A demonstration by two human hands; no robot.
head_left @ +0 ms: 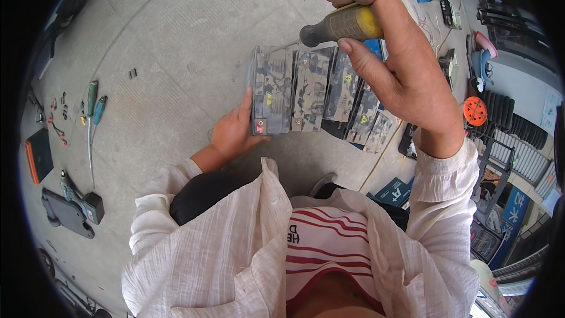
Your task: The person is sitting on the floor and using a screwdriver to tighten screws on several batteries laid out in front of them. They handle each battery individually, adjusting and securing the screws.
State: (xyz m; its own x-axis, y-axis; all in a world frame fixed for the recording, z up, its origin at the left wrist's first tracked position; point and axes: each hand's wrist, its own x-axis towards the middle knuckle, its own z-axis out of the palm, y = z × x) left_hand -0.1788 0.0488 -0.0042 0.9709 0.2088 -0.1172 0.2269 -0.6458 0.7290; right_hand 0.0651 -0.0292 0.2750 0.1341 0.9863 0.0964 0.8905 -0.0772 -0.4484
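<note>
In my right hand (pixel 394 47) is a screwdriver (pixel 341 25) with a black and yellow handle, the fingers closed round it. Its thin shaft points left and down toward the far end of the leftmost battery (pixel 272 91); whether the tip touches is too small to tell. That battery is dusty, dark and box-shaped, with a red-ringed terminal at its near end. My left hand (pixel 232 132) rests against its near left corner, fingers stretched along the side and thumb apart. Several similar dusty batteries (pixel 311 91) stand in a row to its right, partly hidden by my right hand.
On the floor at left lie a green-handled screwdriver (pixel 91 103), a blue-handled screwdriver (pixel 100 111), a power drill (pixel 85 200) on a dark case (pixel 63 213), and an orange-edged black box (pixel 39 156). An orange disc (pixel 474 111) and assorted gear crowd the right.
</note>
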